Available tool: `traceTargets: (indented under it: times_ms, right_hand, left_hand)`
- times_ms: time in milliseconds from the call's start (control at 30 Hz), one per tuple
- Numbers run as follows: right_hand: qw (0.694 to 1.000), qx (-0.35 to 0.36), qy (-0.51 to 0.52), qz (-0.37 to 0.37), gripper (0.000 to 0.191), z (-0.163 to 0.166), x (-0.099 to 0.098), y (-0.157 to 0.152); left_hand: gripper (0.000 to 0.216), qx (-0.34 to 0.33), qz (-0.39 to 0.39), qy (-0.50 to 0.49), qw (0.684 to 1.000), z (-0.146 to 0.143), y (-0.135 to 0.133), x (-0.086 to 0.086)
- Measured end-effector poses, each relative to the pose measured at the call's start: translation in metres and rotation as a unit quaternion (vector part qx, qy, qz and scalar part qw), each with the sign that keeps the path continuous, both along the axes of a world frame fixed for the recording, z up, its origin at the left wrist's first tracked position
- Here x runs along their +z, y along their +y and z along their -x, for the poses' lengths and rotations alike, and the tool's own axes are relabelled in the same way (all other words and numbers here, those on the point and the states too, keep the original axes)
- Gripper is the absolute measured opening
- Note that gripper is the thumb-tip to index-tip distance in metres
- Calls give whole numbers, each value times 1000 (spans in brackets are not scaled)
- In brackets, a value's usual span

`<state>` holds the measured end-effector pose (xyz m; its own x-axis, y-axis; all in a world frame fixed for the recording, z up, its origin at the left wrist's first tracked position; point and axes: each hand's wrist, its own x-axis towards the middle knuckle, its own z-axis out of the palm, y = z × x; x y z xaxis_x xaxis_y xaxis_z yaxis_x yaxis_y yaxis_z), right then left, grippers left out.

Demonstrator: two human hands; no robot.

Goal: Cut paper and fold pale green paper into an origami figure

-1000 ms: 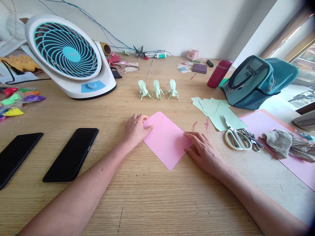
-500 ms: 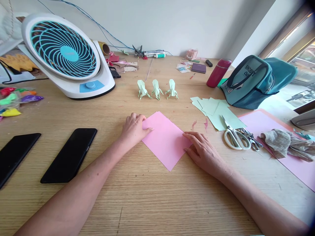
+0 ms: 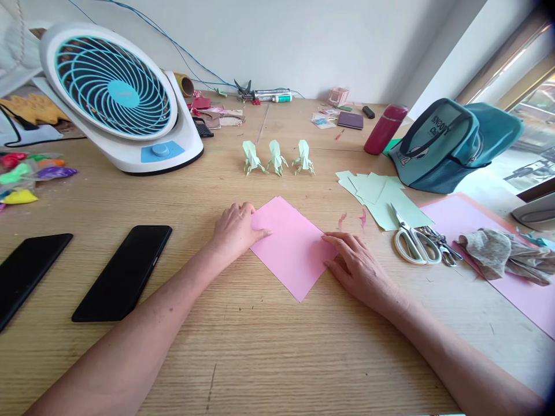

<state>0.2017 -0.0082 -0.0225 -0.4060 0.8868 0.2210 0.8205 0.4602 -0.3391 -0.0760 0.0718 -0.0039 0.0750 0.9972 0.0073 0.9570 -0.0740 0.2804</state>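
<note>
A pink sheet of paper lies on the wooden table in front of me, turned so that one corner points toward me. Its upper edge looks doubled, as if two layers lie slightly offset. My left hand grips the left corner, thumb on top and fingers at the edge. At the right corner, my right hand pinches the paper between thumb and fingers. Beyond the sheet stand three pale green folded paper figures in a row.
White-handled scissors rest by pale green paper sheets on the right. A teal bag and a red flask stand behind. To the left are two black phones and a white fan. A grey cloth lies far right.
</note>
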Motion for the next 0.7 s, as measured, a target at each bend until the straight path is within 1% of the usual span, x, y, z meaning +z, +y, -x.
traceTargets:
  times_ms: [100,167,300,500,600,700]
  right_hand:
    - [1000,0,-2,3,41,0,0,0]
    - [1000,3,2,1,41,0,0,0]
    - [1000,7,9,-3,41,0,0,1]
    - [1000,4,6,-3,41,1,0,0]
    - [1000,6,8,-1,42,0,0,0]
    - [1000,6,7,2,42,-1,-1,0]
  left_hand:
    - [54,10,-10,15,1000,0,0,-1]
    - [57,5,-15,15,1000,1,-1,0]
    - [55,-18,-11,9,1000,1,-2,3]
    - [53,-6,17,6,1000,-1,-1,4]
    - [49,3,3,10,1000,-1,-2,4]
    - [53,-3,-16,14,1000,-1,-3,5]
